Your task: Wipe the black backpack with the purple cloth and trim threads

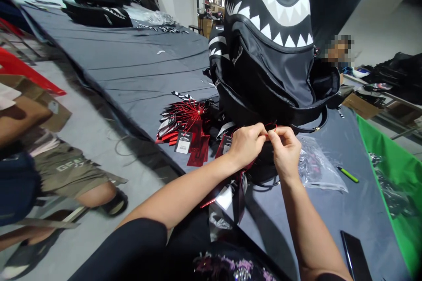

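Observation:
My left hand (pixel 248 141) and my right hand (pixel 286 148) meet fingertip to fingertip, both pinching a thin red string (pixel 271 125). Right behind them stands a black backpack (pixel 263 66) with a white jagged-tooth pattern, its front compartment hanging open. The string lies against the backpack's lower front by its strap. Left of my hands, a fan of red-stringed hang tags (pixel 180 120) is spread on the table. A black tag with a white label (pixel 183 142) lies on this side of them. More tags hang below my left wrist, partly hidden.
On the grey-covered table (pixel 132 66) lie a clear plastic bag (pixel 321 164), a green cutter or pen (pixel 348 174) and a dark phone (pixel 356 254). A green sheet (pixel 392 175) borders the right edge. A seated person (pixel 66 167) is at left; more bags (pixel 95 15) lie farther back.

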Demonstrator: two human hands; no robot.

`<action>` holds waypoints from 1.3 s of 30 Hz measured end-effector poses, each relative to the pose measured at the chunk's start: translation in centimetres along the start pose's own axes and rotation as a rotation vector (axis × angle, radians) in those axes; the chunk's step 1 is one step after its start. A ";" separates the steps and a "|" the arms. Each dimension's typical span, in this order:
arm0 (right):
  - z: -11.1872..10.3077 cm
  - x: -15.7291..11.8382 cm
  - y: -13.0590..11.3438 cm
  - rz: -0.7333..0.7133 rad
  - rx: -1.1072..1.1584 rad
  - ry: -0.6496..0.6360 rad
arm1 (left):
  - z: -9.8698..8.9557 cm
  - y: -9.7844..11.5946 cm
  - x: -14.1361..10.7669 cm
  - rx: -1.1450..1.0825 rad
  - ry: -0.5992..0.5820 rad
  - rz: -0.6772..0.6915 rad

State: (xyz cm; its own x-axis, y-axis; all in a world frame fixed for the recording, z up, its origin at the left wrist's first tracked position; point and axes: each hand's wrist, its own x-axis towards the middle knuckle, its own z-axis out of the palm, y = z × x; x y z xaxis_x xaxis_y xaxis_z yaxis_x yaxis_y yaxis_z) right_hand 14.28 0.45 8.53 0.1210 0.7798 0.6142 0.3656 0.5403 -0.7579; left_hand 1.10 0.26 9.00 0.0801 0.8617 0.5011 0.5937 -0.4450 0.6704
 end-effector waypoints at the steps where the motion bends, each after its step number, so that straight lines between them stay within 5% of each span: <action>1: 0.0 0.0 0.1 0.010 -0.002 0.007 | -0.1 0.0 0.0 0.014 0.011 -0.026; 6: 0.1 -0.1 0.5 0.036 0.003 -0.002 | -0.1 0.1 0.2 -0.009 -0.088 0.014; 10: 0.1 0.0 0.6 0.056 0.011 0.028 | -0.1 0.0 0.5 -0.019 -0.020 -0.013; 14: 0.1 0.0 0.6 0.105 0.059 0.003 | -0.4 -0.1 0.6 -0.077 -0.120 0.069; 19: 0.4 -0.1 0.6 0.180 0.152 0.023 | -0.7 -0.1 0.9 0.054 -0.080 0.008; 22: 0.6 -0.1 0.6 0.208 0.198 0.017 | -0.8 -0.2 1.0 -0.030 -0.177 0.068; 26: 0.7 0.0 0.5 0.225 0.251 0.020 | -0.7 -0.3 1.1 -0.004 -0.088 0.016; 31: 0.8 0.0 0.1 0.265 0.299 0.024 | -0.5 -0.4 1.1 -0.100 -0.164 0.063; 34: 0.8 0.0 0.1 0.284 0.323 0.052 | -0.4 -0.2 1.0 -0.008 -0.043 0.008; 39: 0.9 0.0 0.1 0.324 0.364 0.063 | -0.2 0.1 0.9 -0.043 -0.111 0.022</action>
State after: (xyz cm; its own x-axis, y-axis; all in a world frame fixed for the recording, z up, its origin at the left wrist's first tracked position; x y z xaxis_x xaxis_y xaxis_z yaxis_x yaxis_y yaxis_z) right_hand 13.54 0.78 8.24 0.2349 0.9113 0.3382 -0.0451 0.3577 -0.9327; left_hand 1.05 0.91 9.66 0.1823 0.8725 0.4534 0.5558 -0.4718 0.6844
